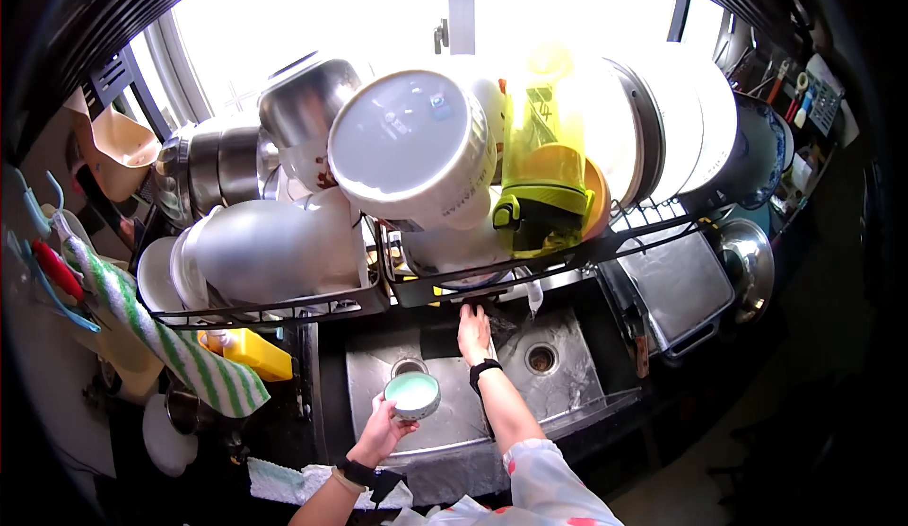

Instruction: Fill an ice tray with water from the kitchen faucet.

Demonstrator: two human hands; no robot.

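Observation:
My left hand (385, 432) holds a small pale-green bowl (413, 394) by its rim and side, above the left basin of a steel double sink (454, 419). The bowl's inside faces up. My right hand (474, 334) reaches to the back of the sink, near the divider and just left of the faucet (533, 293). Its fingertips are by the rack's lower edge, and what they touch, if anything, cannot be made out. Water seems to run in the right basin, around its drain (541, 358).
A black dish rack (284, 313) spans above the sink, with bowls, plates, a large white container (404, 136) and a yellow-green bottle (545, 171). A striped towel (177, 341) hangs left beside a yellow bottle (262, 356). A metal tray (677, 288) and steel basin (752, 270) are right.

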